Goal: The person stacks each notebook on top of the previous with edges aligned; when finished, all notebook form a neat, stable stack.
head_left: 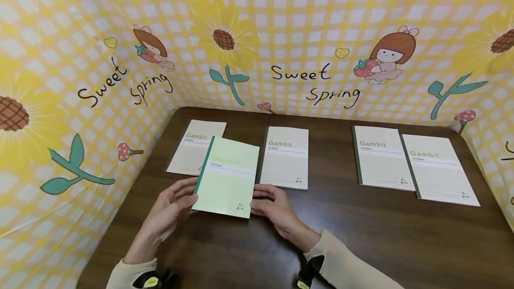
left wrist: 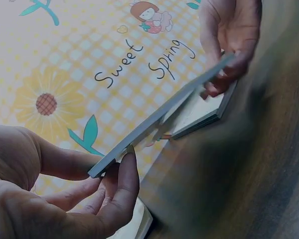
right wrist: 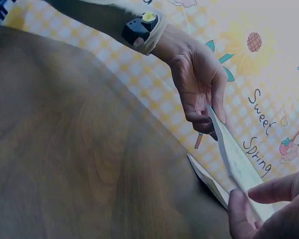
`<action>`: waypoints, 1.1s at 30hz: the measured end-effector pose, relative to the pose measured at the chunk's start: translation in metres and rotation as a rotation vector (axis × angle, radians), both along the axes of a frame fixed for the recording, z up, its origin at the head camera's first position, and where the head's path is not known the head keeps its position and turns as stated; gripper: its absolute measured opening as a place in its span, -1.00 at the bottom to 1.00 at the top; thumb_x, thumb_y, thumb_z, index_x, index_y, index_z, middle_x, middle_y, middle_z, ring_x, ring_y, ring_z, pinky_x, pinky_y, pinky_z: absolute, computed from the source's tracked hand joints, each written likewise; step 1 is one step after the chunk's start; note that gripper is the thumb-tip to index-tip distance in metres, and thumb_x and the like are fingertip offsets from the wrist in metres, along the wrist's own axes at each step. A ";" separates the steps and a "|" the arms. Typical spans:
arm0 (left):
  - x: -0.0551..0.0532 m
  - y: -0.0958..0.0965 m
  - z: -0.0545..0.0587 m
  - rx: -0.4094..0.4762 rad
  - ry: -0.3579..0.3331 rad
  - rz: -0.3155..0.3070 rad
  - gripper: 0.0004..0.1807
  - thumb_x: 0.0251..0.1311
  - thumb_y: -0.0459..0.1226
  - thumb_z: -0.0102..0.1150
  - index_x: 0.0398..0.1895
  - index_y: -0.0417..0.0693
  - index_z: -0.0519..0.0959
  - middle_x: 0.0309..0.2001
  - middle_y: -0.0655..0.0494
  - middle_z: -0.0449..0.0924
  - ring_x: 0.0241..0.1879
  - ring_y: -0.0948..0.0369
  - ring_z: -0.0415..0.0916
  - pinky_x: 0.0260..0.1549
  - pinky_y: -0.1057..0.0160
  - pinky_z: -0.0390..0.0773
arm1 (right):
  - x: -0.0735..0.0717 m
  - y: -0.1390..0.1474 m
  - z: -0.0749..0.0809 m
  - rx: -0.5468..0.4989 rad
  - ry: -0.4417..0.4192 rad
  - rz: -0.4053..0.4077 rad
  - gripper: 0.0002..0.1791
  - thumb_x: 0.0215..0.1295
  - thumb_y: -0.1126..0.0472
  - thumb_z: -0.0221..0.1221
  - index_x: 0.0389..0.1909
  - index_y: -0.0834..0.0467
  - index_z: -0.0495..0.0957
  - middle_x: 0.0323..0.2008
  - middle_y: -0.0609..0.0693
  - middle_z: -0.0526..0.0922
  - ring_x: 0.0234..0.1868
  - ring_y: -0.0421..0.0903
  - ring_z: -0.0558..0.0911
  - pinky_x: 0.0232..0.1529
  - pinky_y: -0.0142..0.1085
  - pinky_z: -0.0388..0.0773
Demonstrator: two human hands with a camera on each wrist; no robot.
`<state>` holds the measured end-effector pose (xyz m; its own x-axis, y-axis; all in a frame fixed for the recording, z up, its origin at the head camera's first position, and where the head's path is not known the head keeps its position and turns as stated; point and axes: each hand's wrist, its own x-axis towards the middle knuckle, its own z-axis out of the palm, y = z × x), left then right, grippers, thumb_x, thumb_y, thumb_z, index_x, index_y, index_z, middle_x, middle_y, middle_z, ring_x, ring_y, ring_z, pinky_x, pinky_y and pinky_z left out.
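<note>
Between both hands a pale green notebook (head_left: 226, 179) with a dark green spine is held raised over the table, its cover facing up. My left hand (head_left: 170, 208) pinches its lower left edge by the spine, thumb on top and fingers beneath. On the opposite side, my right hand (head_left: 277, 211) grips the lower right edge between thumb and fingers. In the left wrist view the green notebook (left wrist: 154, 119) appears edge-on, tilted. It overlaps a white notebook (head_left: 186, 148) behind it on the left. Close to its right lies another white notebook (head_left: 285, 157).
Two more white notebooks, one dark-spined (head_left: 381, 157) and a right-hand one (head_left: 439, 168), lie side by side at the right of the brown wooden table (head_left: 361, 235). A yellow checked cloth (head_left: 289, 26) with flowers rises behind and along the sides.
</note>
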<state>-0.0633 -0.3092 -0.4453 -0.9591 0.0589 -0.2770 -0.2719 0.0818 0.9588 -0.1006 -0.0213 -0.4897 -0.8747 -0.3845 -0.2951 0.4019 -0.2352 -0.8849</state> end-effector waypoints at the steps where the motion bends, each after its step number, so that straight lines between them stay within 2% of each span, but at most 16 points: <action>1: 0.000 0.001 0.000 -0.008 0.007 -0.002 -0.38 0.51 -0.28 0.17 0.53 -0.26 0.24 0.07 0.23 0.65 -0.12 0.30 0.69 -0.18 0.24 0.71 | -0.001 0.001 0.001 0.006 0.006 -0.009 -0.43 0.27 0.53 0.25 0.32 0.46 0.42 0.09 0.31 0.60 -0.20 -0.18 0.72 -0.08 -0.29 0.75; 3: 0.000 0.004 -0.003 -0.026 0.014 -0.002 -0.38 0.50 -0.29 0.17 0.52 -0.26 0.26 0.06 0.21 0.65 -0.12 0.29 0.69 -0.18 0.24 0.71 | -0.002 0.004 0.001 0.017 0.023 -0.024 -0.44 0.27 0.53 0.26 0.30 0.45 0.42 0.06 0.29 0.62 -0.23 -0.19 0.72 -0.12 -0.30 0.75; 7: -0.006 0.015 -0.011 -0.034 0.010 -0.012 -0.38 0.48 -0.31 0.19 0.53 -0.23 0.27 0.12 0.12 0.63 -0.07 0.30 0.69 -0.13 0.24 0.71 | -0.007 0.015 -0.001 0.067 0.071 -0.052 -0.47 0.28 0.51 0.28 0.27 0.42 0.44 0.01 0.26 0.63 -0.26 -0.20 0.72 -0.15 -0.28 0.75; 12: -0.023 0.033 -0.022 -0.025 0.015 -0.052 -0.36 0.45 -0.43 0.17 0.55 -0.19 0.28 0.25 -0.16 0.56 -0.01 0.30 0.66 -0.09 0.31 0.71 | -0.014 0.034 -0.007 0.175 0.172 -0.109 -0.51 0.29 0.49 0.28 0.26 0.37 0.50 0.03 0.31 0.63 -0.23 -0.15 0.72 -0.17 -0.24 0.77; 16: -0.037 0.050 -0.029 -0.040 0.012 -0.087 -0.35 0.41 -0.50 0.15 0.55 -0.18 0.30 0.29 -0.32 0.51 0.01 0.23 0.63 -0.10 0.35 0.69 | -0.021 0.051 -0.010 0.271 0.224 -0.154 -0.53 0.28 0.47 0.30 0.23 0.33 0.55 0.04 0.32 0.65 -0.21 -0.15 0.73 -0.20 -0.28 0.76; 22: -0.055 0.076 -0.036 -0.047 -0.004 -0.149 -0.32 0.39 -0.53 0.13 0.57 -0.13 0.30 0.29 -0.35 0.53 0.07 0.10 0.64 -0.09 0.32 0.70 | -0.030 0.078 -0.010 0.382 0.235 -0.188 -0.54 0.29 0.45 0.32 0.22 0.33 0.57 0.05 0.32 0.66 -0.20 -0.19 0.74 -0.26 -0.37 0.70; 28: -0.076 0.096 -0.040 -0.066 0.011 -0.203 -0.30 0.38 -0.49 0.18 0.57 -0.09 0.31 0.22 -0.31 0.58 0.01 0.15 0.67 -0.07 0.28 0.72 | -0.044 0.100 -0.010 0.442 0.252 -0.216 -0.53 0.30 0.42 0.34 0.23 0.37 0.57 0.05 0.37 0.66 -0.18 -0.14 0.73 -0.26 -0.42 0.69; 33: -0.092 0.107 -0.044 -0.113 0.017 -0.233 -0.29 0.35 -0.45 0.24 0.57 -0.10 0.32 0.16 -0.28 0.60 -0.03 0.17 0.67 -0.06 0.26 0.71 | -0.054 0.114 -0.008 0.505 0.280 -0.206 -0.52 0.33 0.37 0.35 0.25 0.36 0.56 0.06 0.37 0.66 -0.19 -0.13 0.73 -0.28 -0.42 0.68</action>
